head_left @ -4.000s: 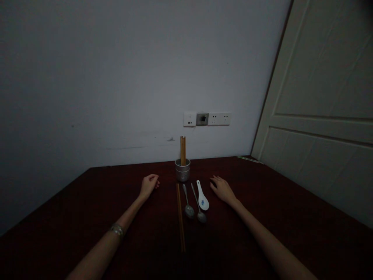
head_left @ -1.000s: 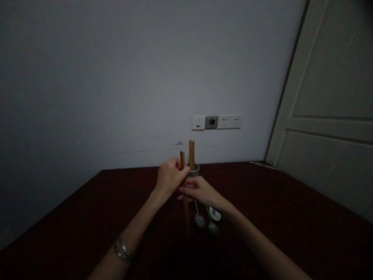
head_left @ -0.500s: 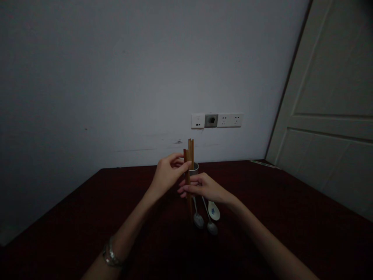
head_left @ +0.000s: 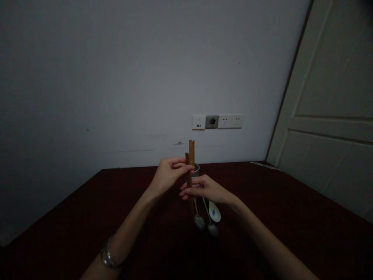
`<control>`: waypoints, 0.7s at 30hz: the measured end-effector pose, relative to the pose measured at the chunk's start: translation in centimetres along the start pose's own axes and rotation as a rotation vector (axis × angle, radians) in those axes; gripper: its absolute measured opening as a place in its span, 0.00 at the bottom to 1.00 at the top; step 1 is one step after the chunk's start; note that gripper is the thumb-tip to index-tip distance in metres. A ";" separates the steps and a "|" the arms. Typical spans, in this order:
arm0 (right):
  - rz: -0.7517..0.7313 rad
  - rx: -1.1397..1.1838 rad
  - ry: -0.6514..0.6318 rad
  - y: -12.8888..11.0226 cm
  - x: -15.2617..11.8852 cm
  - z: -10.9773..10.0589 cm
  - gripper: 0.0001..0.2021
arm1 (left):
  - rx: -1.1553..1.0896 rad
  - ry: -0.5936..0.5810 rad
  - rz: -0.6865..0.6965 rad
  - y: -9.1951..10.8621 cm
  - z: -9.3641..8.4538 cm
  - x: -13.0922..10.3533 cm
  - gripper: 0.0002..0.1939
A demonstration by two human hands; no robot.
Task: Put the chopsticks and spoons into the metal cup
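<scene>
Upright chopsticks [head_left: 189, 182] are pinched between the thumb and fingers of my left hand [head_left: 170, 174] near their upper end. Lower down, my right hand [head_left: 207, 189] grips the same chopsticks, fingers closed around them. Just behind stands a metal cup [head_left: 197, 170], mostly hidden by my hands, with more chopsticks [head_left: 193, 149] rising at its left side. Two metal spoons, one on the left [head_left: 199, 223] and one on the right [head_left: 213, 230], lie on the table below my right hand. Beside them is a white spoon [head_left: 215, 214] with a blue mark; their handles are partly covered.
The dark red table [head_left: 140, 241] meets a pale wall [head_left: 131, 89] at its far edge. Wall sockets [head_left: 230, 121] and a switch plate [head_left: 211, 121] sit above the table. On the right is a panelled door [head_left: 329, 128]. A flat strip [head_left: 265, 165] lies at the far right edge.
The held chopsticks have dropped slightly and shifted a little right, closer to those in the cup. Both hands still grip them; the spoons look unmoved on the table.
</scene>
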State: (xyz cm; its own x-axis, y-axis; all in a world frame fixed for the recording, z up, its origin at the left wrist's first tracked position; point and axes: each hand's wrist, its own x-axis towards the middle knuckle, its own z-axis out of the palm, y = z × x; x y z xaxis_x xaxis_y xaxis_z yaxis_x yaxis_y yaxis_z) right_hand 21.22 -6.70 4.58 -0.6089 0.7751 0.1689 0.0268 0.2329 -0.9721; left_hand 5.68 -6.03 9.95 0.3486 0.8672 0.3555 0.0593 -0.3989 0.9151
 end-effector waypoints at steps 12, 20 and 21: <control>-0.158 -0.384 0.349 -4.7 -2.8 -2.1 0.13 | -0.029 -0.048 -0.018 0.4 0.0 -0.5 0.11; -0.435 -0.635 0.617 -6.6 -3.7 -0.6 0.14 | -0.061 -0.148 -0.022 0.3 1.5 -1.1 0.09; -0.456 -0.659 0.611 -6.6 -3.7 -0.4 0.13 | -0.060 -0.151 -0.021 0.3 1.7 -1.2 0.09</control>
State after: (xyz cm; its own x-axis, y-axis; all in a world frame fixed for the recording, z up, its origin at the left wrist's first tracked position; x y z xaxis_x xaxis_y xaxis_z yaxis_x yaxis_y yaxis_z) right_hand 23.60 -10.84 10.42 -0.1650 0.6563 0.7362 0.4387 0.7174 -0.5412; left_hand 6.86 -7.65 9.49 0.4849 0.8186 0.3079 0.0132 -0.3589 0.9333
